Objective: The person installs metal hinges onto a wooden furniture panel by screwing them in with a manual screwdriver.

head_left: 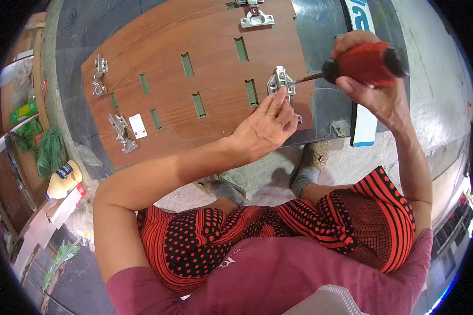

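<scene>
My right hand [376, 97] is wrapped around the red and black handle of a screwdriver [365, 64]. Its dark shaft points left, and the tip meets or nearly meets a metal cabinet hinge [281, 79] near the right edge of a brown wood-grain panel [168, 100]. My left hand [265, 123] is closed at the near end of that hinge, with the index finger and thumb against it; whatever else lies under the fingertips is hidden. More hinges lie on the panel: one at the far edge [257, 19], one at the left [99, 76] and one at the near left [122, 133].
Green-looking rectangular slots [198, 105] run through the panel. A white card [137, 126] lies beside the near-left hinge. Right of the panel is a white strip with blue lettering [362, 123]. A yellowish bottle [64, 179] and green plastic bags [50, 151] are at the left.
</scene>
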`<state>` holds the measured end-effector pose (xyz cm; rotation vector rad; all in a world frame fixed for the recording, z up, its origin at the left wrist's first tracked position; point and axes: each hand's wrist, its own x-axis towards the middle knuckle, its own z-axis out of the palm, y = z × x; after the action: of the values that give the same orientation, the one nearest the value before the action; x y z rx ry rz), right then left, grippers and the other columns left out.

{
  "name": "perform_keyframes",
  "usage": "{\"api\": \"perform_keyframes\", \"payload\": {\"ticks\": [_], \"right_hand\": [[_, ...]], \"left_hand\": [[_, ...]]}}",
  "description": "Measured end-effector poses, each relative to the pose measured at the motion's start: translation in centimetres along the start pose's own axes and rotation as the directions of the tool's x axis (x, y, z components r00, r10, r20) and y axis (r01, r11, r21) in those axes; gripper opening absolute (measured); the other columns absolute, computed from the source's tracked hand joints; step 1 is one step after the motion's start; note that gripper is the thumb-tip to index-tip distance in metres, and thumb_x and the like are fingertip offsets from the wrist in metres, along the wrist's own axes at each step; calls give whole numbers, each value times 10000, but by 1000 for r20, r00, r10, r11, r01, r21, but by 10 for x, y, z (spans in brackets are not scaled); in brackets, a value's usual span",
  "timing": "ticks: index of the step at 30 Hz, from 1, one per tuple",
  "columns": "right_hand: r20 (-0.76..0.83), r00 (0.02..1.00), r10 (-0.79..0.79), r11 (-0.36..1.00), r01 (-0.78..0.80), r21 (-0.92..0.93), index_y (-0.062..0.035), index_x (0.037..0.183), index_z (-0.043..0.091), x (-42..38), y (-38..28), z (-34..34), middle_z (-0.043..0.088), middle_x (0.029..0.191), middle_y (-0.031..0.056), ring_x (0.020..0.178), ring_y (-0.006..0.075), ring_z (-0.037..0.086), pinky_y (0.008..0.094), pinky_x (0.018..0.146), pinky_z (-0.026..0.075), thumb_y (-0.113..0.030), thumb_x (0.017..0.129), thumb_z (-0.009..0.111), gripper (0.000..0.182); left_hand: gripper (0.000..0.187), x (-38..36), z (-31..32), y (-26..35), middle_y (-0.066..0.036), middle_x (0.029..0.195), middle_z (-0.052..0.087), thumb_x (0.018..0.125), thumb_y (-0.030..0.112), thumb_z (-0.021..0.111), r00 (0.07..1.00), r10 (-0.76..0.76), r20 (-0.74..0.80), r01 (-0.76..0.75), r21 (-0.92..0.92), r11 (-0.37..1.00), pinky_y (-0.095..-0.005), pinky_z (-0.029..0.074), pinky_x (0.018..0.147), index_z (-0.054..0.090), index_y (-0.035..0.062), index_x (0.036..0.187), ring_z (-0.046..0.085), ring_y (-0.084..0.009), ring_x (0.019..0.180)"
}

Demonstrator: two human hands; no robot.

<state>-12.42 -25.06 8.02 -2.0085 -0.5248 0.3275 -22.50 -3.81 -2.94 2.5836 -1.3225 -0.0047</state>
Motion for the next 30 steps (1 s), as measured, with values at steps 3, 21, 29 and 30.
{"api": "perform_keyframes", "payload": {"ticks": [3, 21, 29, 30], "right_hand": [[-23, 979, -202, 979, 202, -18, -52, 1021, 561, 3, 5, -8, 576, 985, 71, 965, 189, 545, 343, 874, 436, -266, 692, 801, 460], [133, 991, 15, 955, -53, 292, -58, 1156, 490, 9, 6, -11, 545, 1160, 96, 854, 138, 580, 264, 715, 499, -323, 716, 777, 589], [62, 998, -6, 997, 2, 75, -69, 1163, 537, 13, 13, -10, 591, 1063, 36, 906, 116, 564, 248, 741, 472, -226, 763, 746, 478], [92, 996, -18, 986, 2, 167, -66, 1140, 545, 13, 10, -11, 589, 1063, 31, 932, 123, 563, 261, 784, 468, -212, 765, 744, 449]], "left_hand": [[380, 1, 2, 1, -221, 1153, 442, 806, 139, 524, 999, 7, -50, -4, 48, 999, -479, 400, 988, 511, 11, 1163, 366, -446, 1231], [372, 7, -5, 0, -223, 1179, 462, 851, 185, 500, 999, -3, -41, 7, 113, 994, -433, 435, 933, 502, 24, 1187, 456, -385, 1161], [361, 7, -3, 1, -246, 1194, 470, 854, 175, 483, 998, -7, -56, 14, 127, 992, -428, 434, 935, 514, 19, 1178, 469, -381, 1160], [363, 6, -4, 1, -251, 1197, 468, 848, 169, 484, 998, -5, -57, 12, 134, 991, -427, 434, 936, 514, 18, 1177, 468, -386, 1160]]}}
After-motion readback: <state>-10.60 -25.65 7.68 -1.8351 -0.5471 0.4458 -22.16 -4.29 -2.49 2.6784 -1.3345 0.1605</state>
